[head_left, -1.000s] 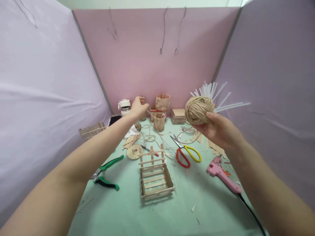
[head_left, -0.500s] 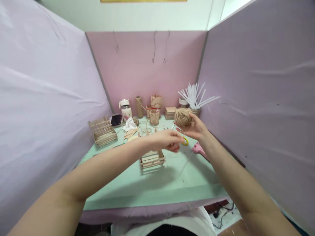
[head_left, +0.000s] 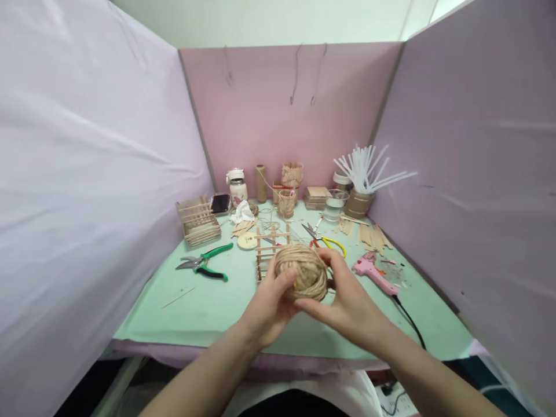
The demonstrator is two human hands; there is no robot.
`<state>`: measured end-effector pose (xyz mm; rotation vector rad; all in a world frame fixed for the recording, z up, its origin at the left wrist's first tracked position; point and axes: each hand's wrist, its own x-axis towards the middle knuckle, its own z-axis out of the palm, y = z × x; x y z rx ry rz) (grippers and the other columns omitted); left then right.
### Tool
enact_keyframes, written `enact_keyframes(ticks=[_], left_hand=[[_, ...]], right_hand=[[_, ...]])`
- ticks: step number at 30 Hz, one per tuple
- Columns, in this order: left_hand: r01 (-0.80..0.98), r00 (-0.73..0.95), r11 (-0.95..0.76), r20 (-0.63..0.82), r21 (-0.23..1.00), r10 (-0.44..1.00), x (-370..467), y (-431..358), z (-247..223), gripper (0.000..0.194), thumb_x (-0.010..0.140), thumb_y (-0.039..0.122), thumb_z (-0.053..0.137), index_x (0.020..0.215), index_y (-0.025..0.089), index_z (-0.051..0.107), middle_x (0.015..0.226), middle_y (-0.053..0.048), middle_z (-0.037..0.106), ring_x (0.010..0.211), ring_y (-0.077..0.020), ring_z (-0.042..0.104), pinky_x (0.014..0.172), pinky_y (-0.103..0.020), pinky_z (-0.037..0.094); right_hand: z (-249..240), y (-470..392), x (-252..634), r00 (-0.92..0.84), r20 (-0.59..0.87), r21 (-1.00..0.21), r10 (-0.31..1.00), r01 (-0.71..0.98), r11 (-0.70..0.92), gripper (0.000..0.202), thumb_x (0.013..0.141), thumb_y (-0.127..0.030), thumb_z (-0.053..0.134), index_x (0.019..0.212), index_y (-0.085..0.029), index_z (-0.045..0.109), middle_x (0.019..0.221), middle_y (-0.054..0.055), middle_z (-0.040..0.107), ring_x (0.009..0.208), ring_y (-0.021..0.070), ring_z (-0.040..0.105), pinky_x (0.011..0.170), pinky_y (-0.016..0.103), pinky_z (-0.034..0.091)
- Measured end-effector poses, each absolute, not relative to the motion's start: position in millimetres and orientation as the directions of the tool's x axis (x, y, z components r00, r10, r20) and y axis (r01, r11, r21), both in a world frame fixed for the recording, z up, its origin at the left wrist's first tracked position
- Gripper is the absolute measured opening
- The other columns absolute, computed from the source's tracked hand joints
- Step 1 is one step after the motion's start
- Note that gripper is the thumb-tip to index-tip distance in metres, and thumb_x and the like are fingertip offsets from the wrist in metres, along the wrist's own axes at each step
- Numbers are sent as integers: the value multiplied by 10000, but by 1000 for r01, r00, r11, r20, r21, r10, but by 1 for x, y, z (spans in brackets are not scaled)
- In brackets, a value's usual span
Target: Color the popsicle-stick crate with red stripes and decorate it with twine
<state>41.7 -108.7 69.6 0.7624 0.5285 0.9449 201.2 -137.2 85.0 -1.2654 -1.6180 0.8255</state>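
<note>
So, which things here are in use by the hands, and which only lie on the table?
In use:
ball of twine
left hand
right hand

Lying about:
pliers
scissors
glue gun
stick frame

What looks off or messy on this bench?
Nothing damaged or spilled. Loose craft sticks lie scattered by the right wall, and twine straggles across the mat. Both hands cup the twine ball.
</note>
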Motion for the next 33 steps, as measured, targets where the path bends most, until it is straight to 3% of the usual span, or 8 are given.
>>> enact_keyframes(ticks=[3, 6, 9, 11, 13, 18, 24, 33], left_hand=[[-612, 441, 378, -97, 695, 892, 7, -118, 59, 650, 717, 416, 747, 1309, 276, 517, 1229, -89, 650, 1105, -285, 627, 924, -418, 527], [-656, 410, 411, -158, 633, 898, -38, -110, 52, 637, 718, 390, 747, 1302, 259, 529, 1179, -83, 681, 1083, -276, 643, 914, -409, 540], [-668, 453, 504, -238, 547, 859, -75, -94, 46, 728, 707, 461, 743, 1351, 242, 482, 1195, -128, 671, 1076, -315, 651, 777, -380, 592], [-684, 510, 575, -270, 449, 817, -88, -84, 41, 780, 743, 554, 675, 1402, 219, 426, 1248, -169, 634, 1156, -333, 611, 681, -302, 600], [-704, 543, 621, -302, 344, 783, -93, -75, 35, 770, 798, 606, 582, 1435, 219, 385, 1258, -183, 622, 1207, -319, 581, 635, -242, 591], [-737, 576, 642, -302, 210, 760, -88, -63, 18, 748, 839, 611, 516, 1451, 208, 365, 1246, -176, 623, 1241, -329, 551, 731, -296, 609], [-771, 557, 609, -265, 190, 787, -84, -61, 24, 784, 854, 620, 482, 1467, 158, 318, 1298, -200, 576, 1205, -306, 580, 769, -314, 602], [-804, 420, 537, -397, 253, 816, -75, -40, 31, 721, 920, 501, 443, 1460, 56, 269, 1234, -258, 589, 1074, -300, 666, 721, -342, 624]], right_hand=[[90, -141, 182, -243, 222, -849, 944, 428, 310, 672, 664, -403, 797, 1227, -282, 450, 1217, 71, 525, 991, 212, 571, 754, 331, 531], [94, -127, 171, -391, 3, -856, 920, 475, 204, 601, 719, -423, 748, 1230, -255, 479, 913, 6, 592, 683, 137, 532, 590, 271, 451], [99, -104, 160, -491, -84, -837, 867, 507, 206, 217, 847, -399, 577, 890, -191, 625, 623, -42, 477, 559, 103, 422, 526, 239, 336], [106, -87, 151, -489, -65, -851, 870, 483, 207, 278, 881, -386, 499, 738, -182, 624, 576, -45, 420, 520, 88, 358, 504, 233, 287], [114, -71, 141, -452, -52, -885, 890, 433, 168, 294, 880, -419, 491, 761, -190, 630, 533, -68, 345, 468, 77, 279, 465, 227, 232], [131, -49, 120, -419, 17, -964, 908, 234, 126, 324, 856, -491, 528, 765, -191, 608, 505, -91, 282, 434, 65, 210, 420, 215, 157], [151, -58, 126, -390, 238, -970, 890, -39, 242, 289, 864, -476, 586, 794, -197, 614, 509, -84, 324, 438, 57, 252, 421, 213, 192], [193, -129, 151, -241, 520, -844, 820, 1, 536, 279, 907, -451, 531, 729, -287, 669, 484, -12, 388, 440, 124, 361, 392, 273, 261]])
